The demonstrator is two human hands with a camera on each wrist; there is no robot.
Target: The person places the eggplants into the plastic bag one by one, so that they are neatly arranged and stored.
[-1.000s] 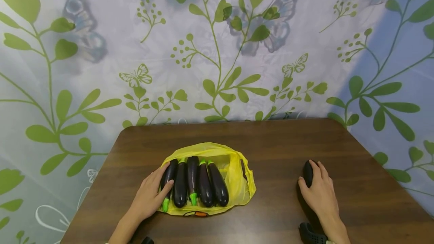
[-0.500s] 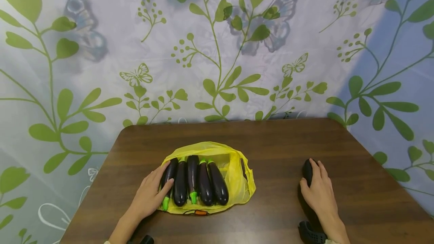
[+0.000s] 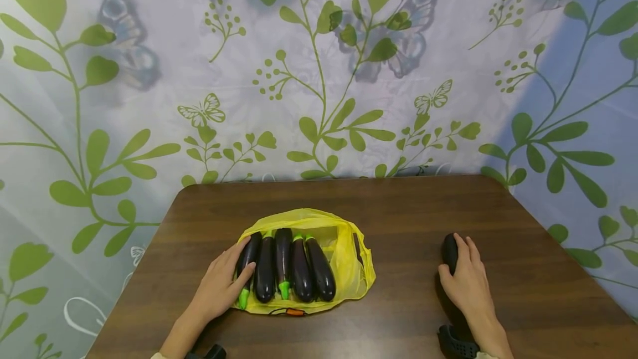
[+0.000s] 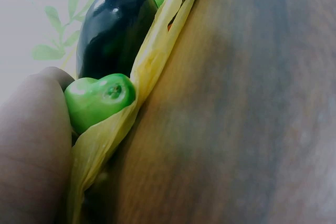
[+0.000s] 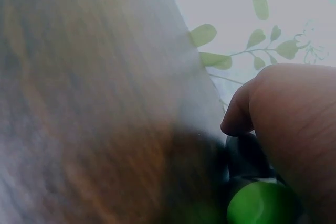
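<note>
A yellow plastic bag (image 3: pixel 356 273) lies open on the table with several dark purple eggplants (image 3: pixel 302 276) side by side in it. My left hand (image 3: pixel 216 284) holds the leftmost eggplant (image 3: pixel 251 251) at the bag's left edge, thumb across its top. In the left wrist view its green stem (image 4: pixel 100 98) pokes out beside the hand, against the bag's rim. Off to the right, my right hand (image 3: pixel 468 281) grips a separate eggplant (image 3: pixel 449 252) over the table. The palm covers most of it; its green stem end (image 5: pixel 262 203) shows in the right wrist view.
The brown wooden table (image 3: pixel 399 215) runs back to a hanging cloth (image 3: pixel 319 71) printed with green leaves and butterflies. Black straps (image 3: pixel 456 342) are on the wrists. An orange mark (image 3: pixel 295 312) shows on the bag's front edge.
My right hand and its eggplant have shifted very slightly to the left. My left hand, the bag and the eggplants in it look the same.
</note>
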